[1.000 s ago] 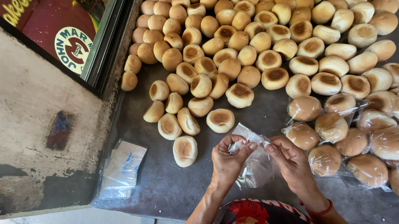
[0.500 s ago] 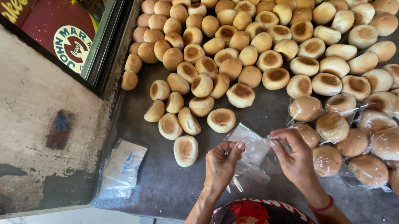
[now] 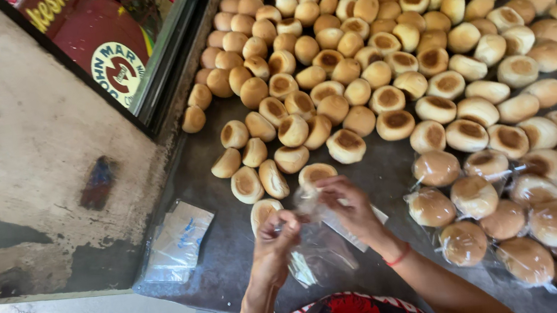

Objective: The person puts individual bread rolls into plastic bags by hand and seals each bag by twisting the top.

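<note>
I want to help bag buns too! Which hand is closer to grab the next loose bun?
Probably the right hand. Its fingers nearly touch the nearest loose bun, while the left hand pinches the clear plastic bag lower down, though another bun lies close beside it.

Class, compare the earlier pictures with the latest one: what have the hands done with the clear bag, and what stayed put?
Both hands, left hand and right hand, have drawn closer together and up towards the nearest loose bun, still gripping the clear plastic bag, now bunched between them. The loose buns, wrapped buns and stack of bags stayed put.
</note>
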